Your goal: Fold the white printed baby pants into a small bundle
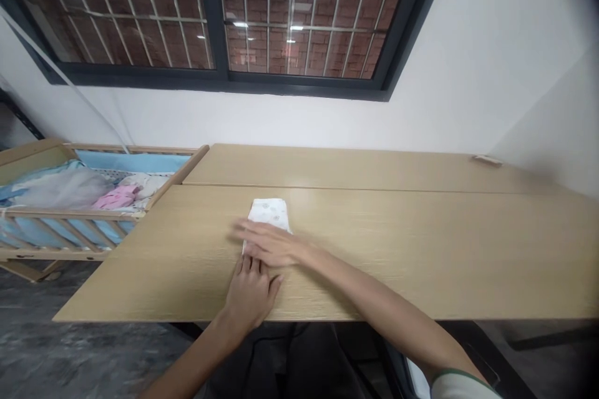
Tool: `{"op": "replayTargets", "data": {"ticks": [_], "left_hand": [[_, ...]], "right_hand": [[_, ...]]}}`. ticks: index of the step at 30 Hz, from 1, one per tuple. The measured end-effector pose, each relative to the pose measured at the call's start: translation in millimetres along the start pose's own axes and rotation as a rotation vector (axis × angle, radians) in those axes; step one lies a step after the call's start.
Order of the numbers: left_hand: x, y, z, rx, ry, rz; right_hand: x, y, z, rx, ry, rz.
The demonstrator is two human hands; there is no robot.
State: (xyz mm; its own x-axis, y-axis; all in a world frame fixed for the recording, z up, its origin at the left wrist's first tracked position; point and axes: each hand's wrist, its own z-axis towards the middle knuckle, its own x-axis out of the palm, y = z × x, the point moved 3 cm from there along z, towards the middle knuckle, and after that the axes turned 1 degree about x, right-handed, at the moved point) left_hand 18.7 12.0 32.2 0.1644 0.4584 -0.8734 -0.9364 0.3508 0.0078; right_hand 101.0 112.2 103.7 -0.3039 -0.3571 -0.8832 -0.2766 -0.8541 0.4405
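Note:
A small white folded cloth (270, 212) with a faint print lies flat on the wooden table (397, 249). Across its lower half rests my right hand (271, 244), palm down with the fingers stretched to the left; the fingertips are smeared by motion. My left hand (253, 293) lies flat at the cloth's near edge, fingers pointing away from me and thumb apart. Its fingertips touch or sit just under my right hand, which hides part of them and the lower part of the cloth.
To the left stands a wooden crib (79, 215) with blue lining, a pink cloth (116, 197) and pale bedding. Behind the table is a white wall with a barred window (299, 81). A small flat object (487, 161) lies at the back right of the table.

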Motion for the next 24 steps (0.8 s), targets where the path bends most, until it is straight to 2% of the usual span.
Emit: {"op": "replayTargets", "data": {"ticks": [3,8,11,17,24], "left_hand": [[0.8,1,-3,0.015,-0.007,-0.025],[-7.6,3,-3,-0.046,-0.002,-0.036],[-8.8,4,-3,-0.065,0.028,-0.019],[-2.9,10,-6,-0.081,0.01,-0.038],[-2.8,12,-6,-0.081,0.036,-0.061]], "right_hand": [[20,1,-2,-0.037,0.12,0.042],[33,-31,2,0.06,0.17,-0.009],[30,-55,11,0.103,0.153,-0.061],[18,-100,30,0.146,0.097,-0.128],[11,-136,42,0.179,0.007,-0.198]]}}
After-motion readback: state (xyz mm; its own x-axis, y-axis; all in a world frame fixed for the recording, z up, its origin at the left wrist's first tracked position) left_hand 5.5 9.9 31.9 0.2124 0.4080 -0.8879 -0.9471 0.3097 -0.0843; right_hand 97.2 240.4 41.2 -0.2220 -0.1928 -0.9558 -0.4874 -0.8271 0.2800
